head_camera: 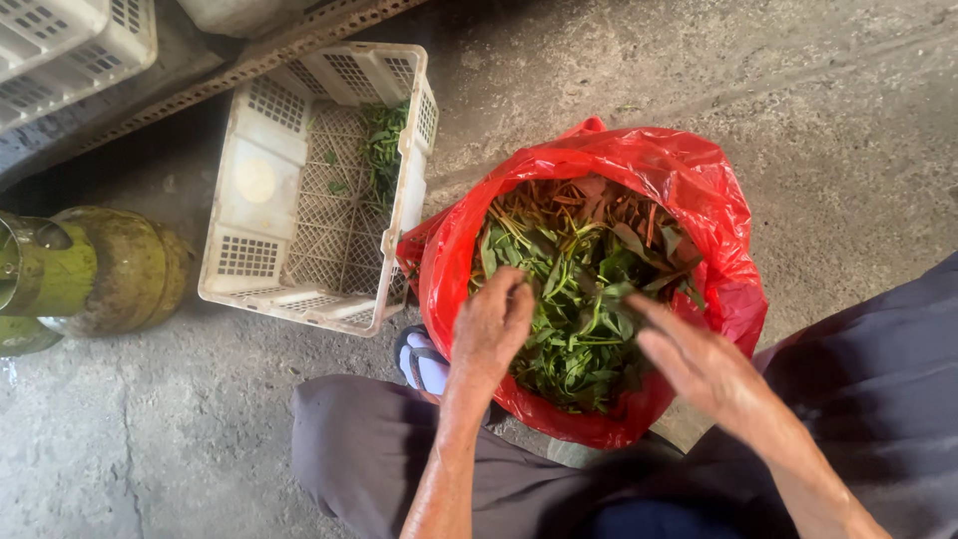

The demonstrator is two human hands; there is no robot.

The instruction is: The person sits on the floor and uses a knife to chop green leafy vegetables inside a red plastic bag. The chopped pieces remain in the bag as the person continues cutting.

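Observation:
A red plastic bag (699, 200) stands open on the concrete floor between my knees, filled with green leafy stems (579, 299) and some brown stalks at the back. My left hand (491, 324) reaches into the bag's left side, fingers curled down into the greens. My right hand (689, 354) hovers over the bag's right side, fingers stretched toward the leaves and slightly blurred. Whether either hand grips stems is hidden by the leaves.
A white plastic crate (259, 180) with a few green stems along its right wall sits left of the bag. A green gas cylinder (90, 269) lies at the far left. Another white crate (70, 50) is at the top left. My sandalled foot (424, 361) shows beneath the bag.

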